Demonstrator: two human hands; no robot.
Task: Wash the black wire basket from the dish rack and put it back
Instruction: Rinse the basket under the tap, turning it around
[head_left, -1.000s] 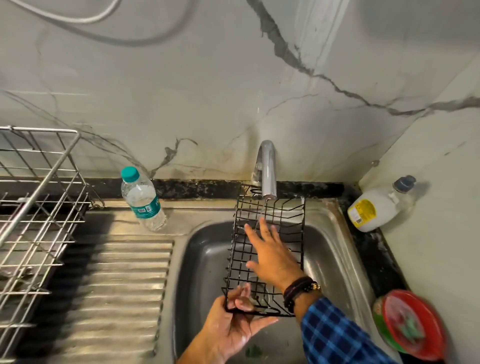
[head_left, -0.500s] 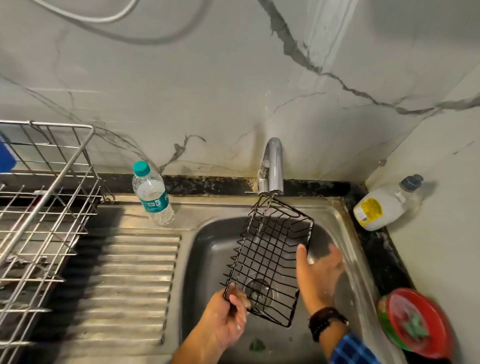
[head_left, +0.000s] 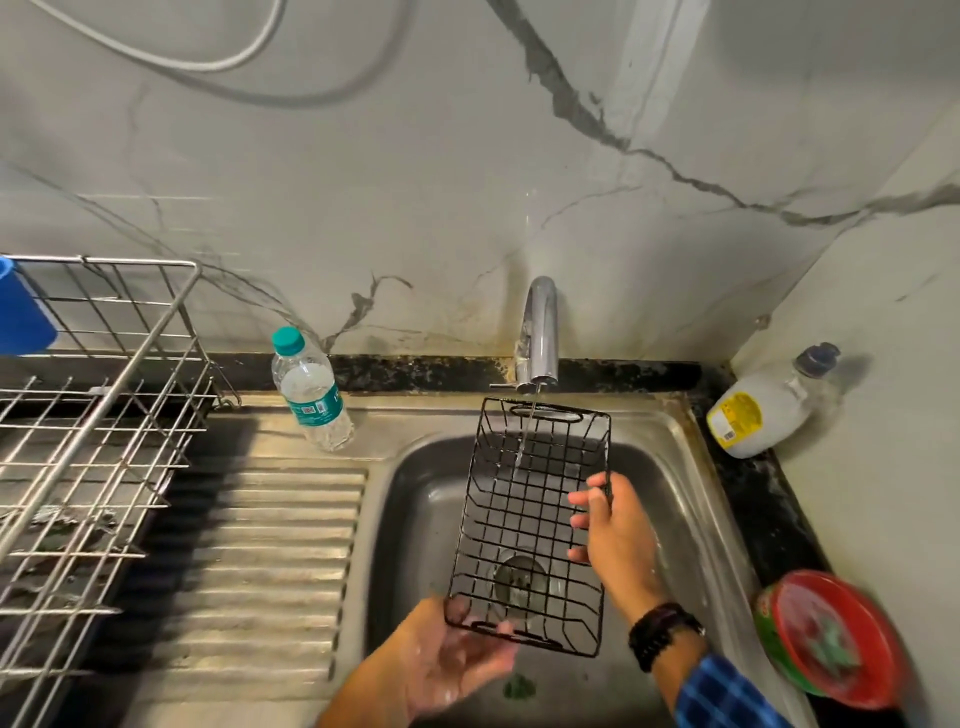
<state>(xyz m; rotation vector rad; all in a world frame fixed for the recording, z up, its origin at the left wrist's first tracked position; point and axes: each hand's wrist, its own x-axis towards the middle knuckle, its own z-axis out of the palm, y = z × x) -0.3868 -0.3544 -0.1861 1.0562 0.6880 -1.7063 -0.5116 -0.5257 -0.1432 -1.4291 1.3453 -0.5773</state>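
Overhead, a pale marble-patterned wall (head_left: 415, 182) with dark veins fills the upper half of the view. Below it lies a stainless steel sink (head_left: 691, 467), with a ribbed steel drainboard (head_left: 260, 545) to the left of the basin. A silver wire dish rack (head_left: 93, 467) stands on the far left, over the end of the drainboard.

The black wire basket (head_left: 527, 525), a rectangular grid with low sides, is held above the basin, well apart from the rack. Its far short end sits just under the curved chrome tap (head_left: 540, 332), and a thin stream of water (head_left: 527, 431) falls through its mesh. Its near end hangs over the round drain (head_left: 519, 577).

The left hand (head_left: 441, 660) grips the near short end: the thumb lies over the rim at the near-left corner and the fingers curl beneath the wire. The right hand (head_left: 618, 535) holds the right long side, its fingers bent over that rim with the tips reaching into the basket. Both hands look wet.

A white plastic soap bottle with a yellow label (head_left: 763, 410) lies tilted in the right corner of the dark counter. A round red-lidded container (head_left: 831, 639) sits near the right edge, blurred. A clear water bottle with a teal cap (head_left: 311, 395) stands at the back of the drainboard. A blue object (head_left: 23, 312) hangs at the rack's left edge, cut off by the frame. A blue checked sleeve (head_left: 727, 696) and a dark wristband (head_left: 662, 631) show on the right arm.
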